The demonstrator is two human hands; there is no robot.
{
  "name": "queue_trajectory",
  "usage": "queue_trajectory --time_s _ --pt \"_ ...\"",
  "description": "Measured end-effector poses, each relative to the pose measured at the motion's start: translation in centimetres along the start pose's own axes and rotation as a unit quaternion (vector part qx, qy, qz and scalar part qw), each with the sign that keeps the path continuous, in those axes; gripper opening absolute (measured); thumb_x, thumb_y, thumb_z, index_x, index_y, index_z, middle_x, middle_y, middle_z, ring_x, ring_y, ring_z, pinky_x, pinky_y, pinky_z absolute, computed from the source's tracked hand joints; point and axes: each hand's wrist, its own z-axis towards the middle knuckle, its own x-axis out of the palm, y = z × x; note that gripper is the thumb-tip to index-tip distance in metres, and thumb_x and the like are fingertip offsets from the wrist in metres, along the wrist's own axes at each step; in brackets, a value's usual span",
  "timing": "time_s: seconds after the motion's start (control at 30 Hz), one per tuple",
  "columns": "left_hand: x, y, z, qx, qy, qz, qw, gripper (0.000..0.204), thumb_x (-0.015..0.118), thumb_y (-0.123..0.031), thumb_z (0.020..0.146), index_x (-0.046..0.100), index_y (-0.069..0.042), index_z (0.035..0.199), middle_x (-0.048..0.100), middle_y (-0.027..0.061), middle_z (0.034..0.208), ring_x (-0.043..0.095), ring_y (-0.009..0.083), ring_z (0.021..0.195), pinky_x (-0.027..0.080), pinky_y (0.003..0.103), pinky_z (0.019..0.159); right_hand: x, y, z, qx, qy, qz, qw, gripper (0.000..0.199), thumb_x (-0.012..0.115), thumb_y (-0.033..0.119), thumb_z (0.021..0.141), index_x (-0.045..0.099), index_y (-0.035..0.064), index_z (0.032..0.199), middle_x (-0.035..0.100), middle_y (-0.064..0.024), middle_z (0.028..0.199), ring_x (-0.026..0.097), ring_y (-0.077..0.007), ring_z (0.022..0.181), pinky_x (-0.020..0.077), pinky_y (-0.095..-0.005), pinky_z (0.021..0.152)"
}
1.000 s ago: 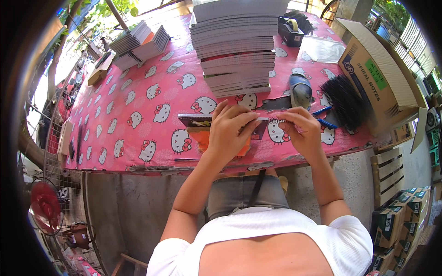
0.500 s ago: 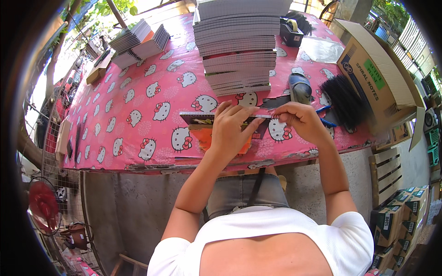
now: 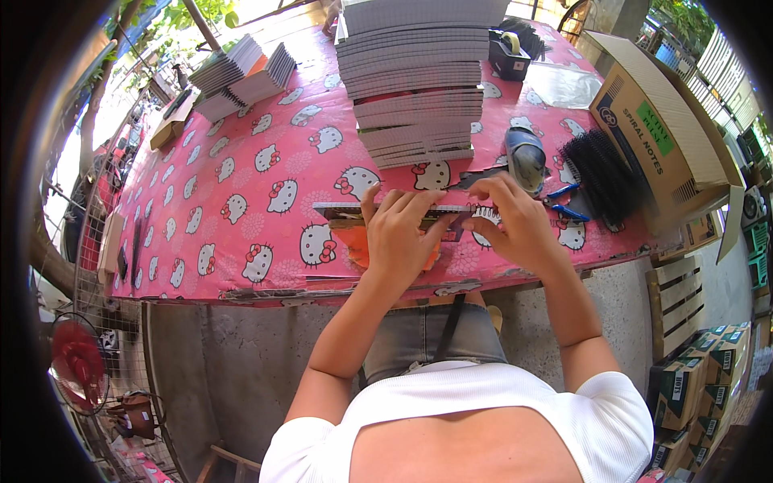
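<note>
Notebook point(image 3: 378, 212), a thin flat pad seen nearly edge-on, lies at the near edge of the table point(image 3: 241, 161), straight in front of the person. Its long edge runs left to right, and a row of small white comb teeth shows at its right end. Something orange lies beneath it. The left hand point(image 3: 400, 233) lies over the notebook's middle, fingers spread and bent, fingertips pressing on the far edge. The right hand point(image 3: 515, 221) curls over the right end, fingers pinched close on the toothed binding strip; how tightly it grips I cannot tell.

A glossy pink cloth printed with white cartoon cats covers the table. Just beyond the hands rises a tall stack of grey pads point(image 3: 419, 80), its layers slightly stepped. To the right of the hands lie a rounded blue-grey tool point(image 3: 525, 157), two blue-handled implements point(image 3: 564, 201) and a bundle of black plastic binding combs point(image 3: 604, 173), bristly and ribbed. Further right stands an open brown cardboard box point(image 3: 668, 129), corrugated along its flap. A black tape dispenser point(image 3: 509, 56) sits at the far side, with a clear plastic sheet point(image 3: 564, 84) beside it. At the far left, more grey pads point(image 3: 241, 72) fan out in slanted piles.
</note>
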Motion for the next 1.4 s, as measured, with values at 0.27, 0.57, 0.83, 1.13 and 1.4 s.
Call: queue_trajectory --time_s 0.27,0.57,0.83,1.13,1.4 --pt "-0.4 0.7 -0.6 0.021 0.006 0.012 1.0 0.019 0.075 -0.024 0.072 0.071 -0.014 0.087 0.067 -0.0012 0.08 0.06 0.0174 0.081 0.028 0.039 0.1 0.0 0.0 0.6 -0.009 0.026 -0.058 0.998 0.019 0.063 0.006 0.079 0.062 0.0038 0.098 0.062 -0.0118 0.09 0.061 -0.0304 0.084 0.0489 -0.0384 0.063" --pt "-0.8 0.1 -0.2 0.031 -0.042 0.025 0.998 0.025 0.077 -0.028 0.068 0.07 -0.013 0.087 0.066 0.0006 0.077 0.06 0.0184 0.08 0.03 0.042 0.1 1.1 -14.7 3.0 0.291 0.145 -0.372 0.869 0.054 0.068 0.046 0.076 0.063 -0.0019 0.101 0.065 -0.0236 0.098 0.064 -0.0329 0.093 0.0492 -0.0409 0.081" --pt "-0.7 1.7 -0.3 0.023 -0.051 -0.001 0.998 0.026 0.08 -0.031 0.062 0.068 -0.013 0.076 0.066 -0.0006 0.075 0.06 0.0173 0.084 0.03 0.043 0.102 -2.6 -13.4 0.8 0.117 -0.16 0.52 0.83 0.045 0.068 0.013 0.071 0.057 -0.0065 0.109 0.066 -0.0154 0.096 0.064 -0.0195 0.092 0.0507 -0.033 0.078" --pt "-0.5 1.5 -0.4 0.008 -0.07 -0.007 0.998 0.024 0.081 -0.029 0.06 0.068 -0.011 0.072 0.066 -0.0001 0.074 0.06 0.0172 0.084 0.028 0.042 0.104 0.4 -9.7 3.7 0.085 0.199 0.226 0.95 0.027 0.071 0.004 0.07 0.059 -0.0019 0.093 0.066 -0.0077 0.088 0.06 -0.0158 0.079 0.0481 -0.0298 0.075" --pt "-0.7 1.7 -0.1 -0.022 -0.07 -0.034 0.997 0.043 0.083 -0.027 0.059 0.064 -0.01 0.095 0.066 -0.0002 0.072 0.063 0.02 0.081 0.031 0.042 0.101 0.7 -10.5 5.7 0.021 0.193 0.145 0.97 0.05 0.071 -0.002 0.07 0.057 0.0052 0.118 0.066 -0.0085 0.101 0.062 -0.018 0.092 0.0504 -0.0314 0.081"
